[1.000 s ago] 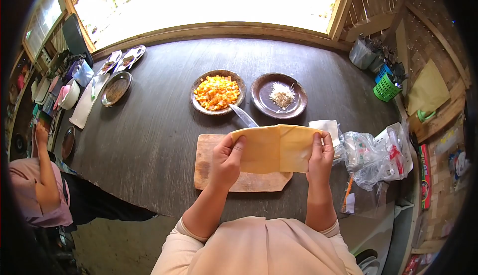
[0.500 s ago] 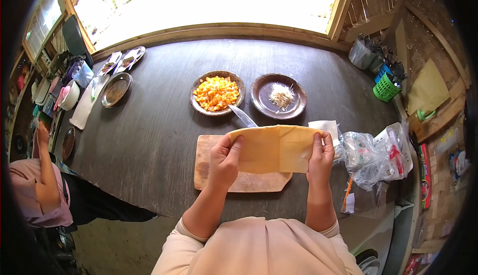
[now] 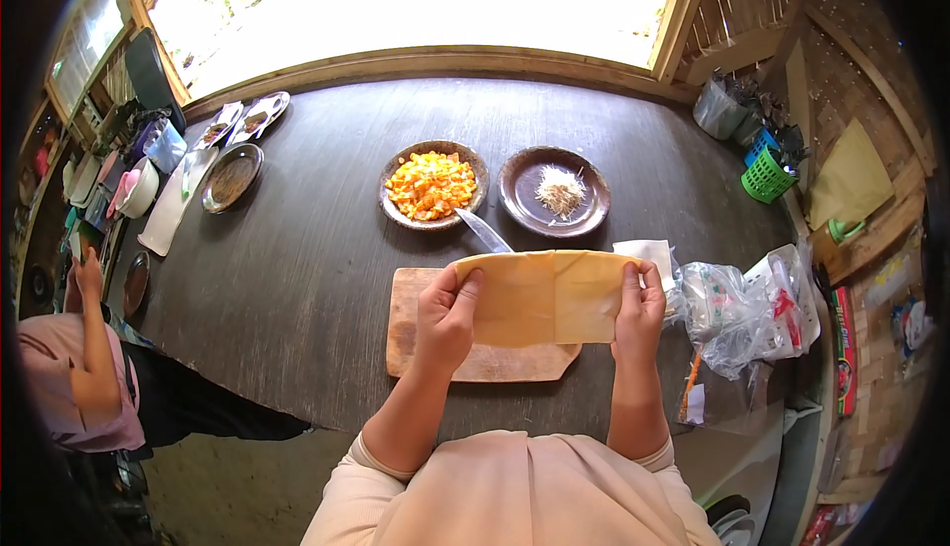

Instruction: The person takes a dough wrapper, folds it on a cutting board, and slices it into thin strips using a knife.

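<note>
My left hand (image 3: 450, 318) and my right hand (image 3: 638, 304) are closed on opposite ends of a tan-yellow folded sheet (image 3: 520, 299), thumbs on the near face. It is stretched out above a wooden cutting board (image 3: 426, 333), with a crease near its middle. Beyond it sits a bowl of diced orange food (image 3: 430, 187). A shiny blade-like utensil (image 3: 485, 232) rests by that bowl's rim, its near end hidden behind the sheet. To the right, a dark plate (image 3: 520, 215) bears a small pile of pale shreds (image 3: 561, 193).
Crumpled plastic bags (image 3: 732, 309) lie to the right beside white paper (image 3: 648, 251). Green (image 3: 767, 178) and blue baskets stand at the far right. An oval dish (image 3: 233, 178) is on the left, near another person (image 3: 84, 368). A window frame (image 3: 426, 59) borders the table's back.
My hands and the sheet stay almost still, the sheet dipping very slightly. At the left, the other person's hand has shifted a little.
</note>
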A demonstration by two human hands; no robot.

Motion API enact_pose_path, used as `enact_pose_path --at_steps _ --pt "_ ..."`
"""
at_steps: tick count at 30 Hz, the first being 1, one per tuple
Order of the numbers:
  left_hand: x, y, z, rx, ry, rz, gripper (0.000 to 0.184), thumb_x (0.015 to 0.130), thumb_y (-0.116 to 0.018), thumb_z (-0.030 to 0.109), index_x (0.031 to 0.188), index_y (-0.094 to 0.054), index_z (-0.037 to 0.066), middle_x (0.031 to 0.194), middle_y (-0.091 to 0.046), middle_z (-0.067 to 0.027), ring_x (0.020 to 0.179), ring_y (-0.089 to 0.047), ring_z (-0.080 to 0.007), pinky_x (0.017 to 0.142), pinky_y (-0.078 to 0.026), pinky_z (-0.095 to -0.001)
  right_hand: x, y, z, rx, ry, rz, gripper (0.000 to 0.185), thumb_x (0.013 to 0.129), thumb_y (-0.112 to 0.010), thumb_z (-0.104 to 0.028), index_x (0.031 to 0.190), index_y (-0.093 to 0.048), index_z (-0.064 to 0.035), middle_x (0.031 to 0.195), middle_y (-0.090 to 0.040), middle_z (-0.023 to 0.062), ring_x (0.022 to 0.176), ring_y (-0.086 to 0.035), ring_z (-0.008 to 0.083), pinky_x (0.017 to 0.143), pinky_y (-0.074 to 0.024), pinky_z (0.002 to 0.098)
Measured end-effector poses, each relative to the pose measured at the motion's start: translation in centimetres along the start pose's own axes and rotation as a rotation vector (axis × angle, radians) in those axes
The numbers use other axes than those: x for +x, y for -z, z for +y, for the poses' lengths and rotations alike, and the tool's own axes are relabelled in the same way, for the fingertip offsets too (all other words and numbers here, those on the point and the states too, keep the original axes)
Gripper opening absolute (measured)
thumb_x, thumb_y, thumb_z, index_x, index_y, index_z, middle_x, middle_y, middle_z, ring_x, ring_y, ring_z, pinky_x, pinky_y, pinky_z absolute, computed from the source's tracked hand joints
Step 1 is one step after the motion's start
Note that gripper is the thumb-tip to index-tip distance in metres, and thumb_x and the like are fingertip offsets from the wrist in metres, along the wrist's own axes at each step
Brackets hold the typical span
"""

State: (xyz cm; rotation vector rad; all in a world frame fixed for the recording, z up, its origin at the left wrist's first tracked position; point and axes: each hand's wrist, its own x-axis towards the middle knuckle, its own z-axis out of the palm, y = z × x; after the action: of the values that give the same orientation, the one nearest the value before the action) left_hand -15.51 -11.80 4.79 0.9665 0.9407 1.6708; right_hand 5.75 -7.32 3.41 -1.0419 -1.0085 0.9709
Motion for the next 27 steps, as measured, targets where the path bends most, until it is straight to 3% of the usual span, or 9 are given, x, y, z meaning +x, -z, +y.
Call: enact_pose_path --at_steps 6,8,11,13,14,18,22,25,27 --pt "0.0 0.0 0.4 -0.037 0.031 0.009 0.02 0.101 -0.049 0.009 0.112 -0.061 -0.002 0.097 -0.065 -0.0017 0.088 -0.06 -0.006 0.078 -0.049 -0.0207 -0.3 -0.5 0.2 0.072 -0.13 -0.122 0.017 0.1 -0.054 -0.019 0.109 -0.054 -0.0051 0.082 -0.067 0.004 0.067 -0.06 0.0043 0.055 -0.046 0.0185" --pt "0.0 0.0 0.4 -0.09 0.051 0.017 0.021 0.101 -0.048 0.009 0.113 -0.061 -0.002 0.099 -0.066 -0.0029 0.09 -0.062 -0.0073 0.08 -0.051 -0.0218 -0.5 -1.0 -0.6 0.231 -0.228 -0.227 0.029 0.098 -0.055 -0.015 0.124 -0.049 -0.0019 0.095 -0.068 0.0088 0.075 -0.064 0.0081 0.058 -0.0502 0.0197" --pt "0.0 0.2 -0.1 -0.351 0.068 -0.01 0.023 0.099 -0.049 0.008 0.119 -0.057 -0.002 0.107 -0.066 -0.008 0.094 -0.066 -0.0126 0.084 -0.054 -0.0261 -0.8 -1.7 -1.4 0.434 -0.325 -0.24 0.041 0.097 -0.054 -0.01 0.134 -0.042 0.0006 0.105 -0.067 0.0123 0.081 -0.067 0.012 0.059 -0.054 0.0222" --pt "0.1 0.3 -0.4 -0.725 0.273 0.048 0.031 0.098 -0.05 0.01 0.126 -0.051 -0.003 0.116 -0.064 -0.0134 0.101 -0.066 -0.0196 0.088 -0.055 -0.0316 -1.1 -1.0 -1.3 0.469 -0.276 -0.323 0.043 0.097 -0.053 -0.008 0.136 -0.04 0.001 0.107 -0.066 0.0124 0.081 -0.067 0.0129 0.058 -0.0552 0.0234" --pt "0.1 1.1 -1.0 -0.899 0.357 -0.092 0.04 0.096 -0.053 0.018 0.129 -0.047 -0.003 0.12 -0.062 -0.0165 0.107 -0.064 -0.0246 0.093 -0.053 -0.0362 -1.2 -0.8 -1.2 0.504 -0.228 -0.406 0.044 0.096 -0.052 -0.006 0.138 -0.039 0.0014 0.109 -0.066 0.0126 0.082 -0.068 0.0138 0.058 -0.0564 0.0245" --pt "0.7 0.8 -2.6 -1.072 0.513 -0.024 0.053 0.094 -0.054 0.03 0.134 -0.044 -0.003 0.132 -0.055 -0.0176 0.123 -0.053 -0.0295 0.108 -0.039 -0.0461 -2.2 -1.4 -0.7 0.468 -0.192 -0.365 0.043 0.098 -0.049 -0.005 0.139 -0.038 0.0003 0.108 -0.066 0.0114 0.083 -0.068 0.0141 0.056 -0.0571 0.0257" --pt "0.1 -0.5 -2.5 -1.027 0.417 -0.197 0.054 0.094 -0.054 0.034 0.136 -0.043 0.0 0.139 -0.05 -0.0155 0.127 -0.05 -0.0281 0.108 -0.038 -0.045 -2.5 -1.7 -0.8 0.468 -0.229 -0.319 0.04 0.098 -0.048 -0.005 0.137 -0.041 -0.0015 0.106 -0.067 0.0108 0.077 -0.069 0.015 0.051 -0.0558 0.0265" --pt "-0.2 -1.2 -2.5 -0.948 0.408 -0.243 0.049 0.095 -0.054 0.018 0.14 -0.04 0.005 0.14 -0.048 -0.0134 0.13 -0.047 -0.0258 0.108 -0.038 -0.0384 -2.6 -1.8 -1.0 0.478 -0.214 -0.304 0.035 0.099 -0.047 -0.006 0.133 -0.046 -0.0025 0.102 -0.068 0.0101 0.072 -0.068 0.0154 0.049 -0.0543 0.0272" --pt "-0.4 -2.1 -2.0 -0.467 0.275 -0.099 0.042 0.097 -0.053 0.01 0.137 -0.043 0.002 0.132 -0.054 -0.0101 0.122 -0.052 -0.0206 0.102 -0.042 -0.0344 -2.5 -1.7 -1.0 0.48 -0.194 -0.31 0.031 0.099 -0.047 -0.007 0.13 -0.049 -0.0026 0.1 -0.068 0.0093 0.071 -0.068 0.0148 0.049 -0.0536 0.0272"
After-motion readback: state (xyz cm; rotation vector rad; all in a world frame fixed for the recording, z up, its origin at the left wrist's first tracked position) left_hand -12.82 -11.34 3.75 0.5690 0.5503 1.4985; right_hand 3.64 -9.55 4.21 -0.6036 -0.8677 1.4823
